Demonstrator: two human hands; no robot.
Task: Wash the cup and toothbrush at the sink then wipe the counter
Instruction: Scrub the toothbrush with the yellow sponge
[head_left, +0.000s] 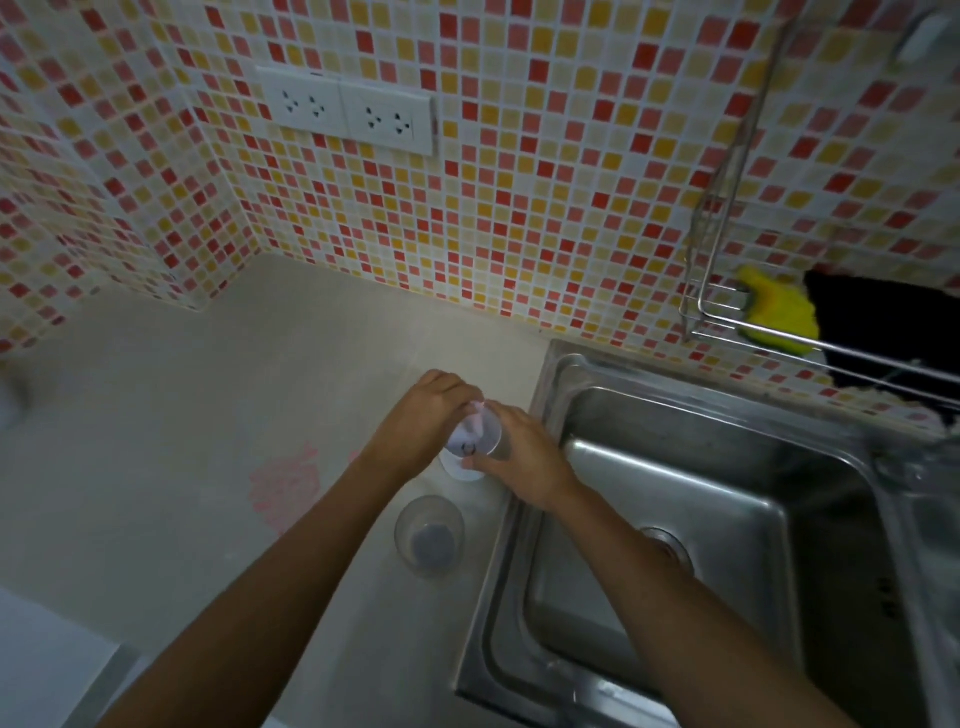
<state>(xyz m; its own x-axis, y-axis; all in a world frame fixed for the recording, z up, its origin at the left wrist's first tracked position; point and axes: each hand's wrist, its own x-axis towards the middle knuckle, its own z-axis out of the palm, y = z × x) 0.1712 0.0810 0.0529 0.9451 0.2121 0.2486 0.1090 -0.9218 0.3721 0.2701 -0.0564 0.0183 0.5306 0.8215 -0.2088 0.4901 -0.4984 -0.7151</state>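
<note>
Gripping a clear cup (475, 441) between both hands just left of the sink (675, 499), the left hand (426, 415) and right hand (519, 457) wrap its sides, likely to carry it over for washing.

Cup (475, 439): mostly covered by both hands, contents unreadable | black cloth (883, 332): far right of the hands, cut by frame edge | white object (10, 400): far left, blurred, cropped

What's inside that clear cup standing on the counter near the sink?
The clear cup stands upright on the counter, apart from both hands. Through its open top a dark, greyish patch shows at the bottom; the picture is too blurred to tell what it is.
</note>
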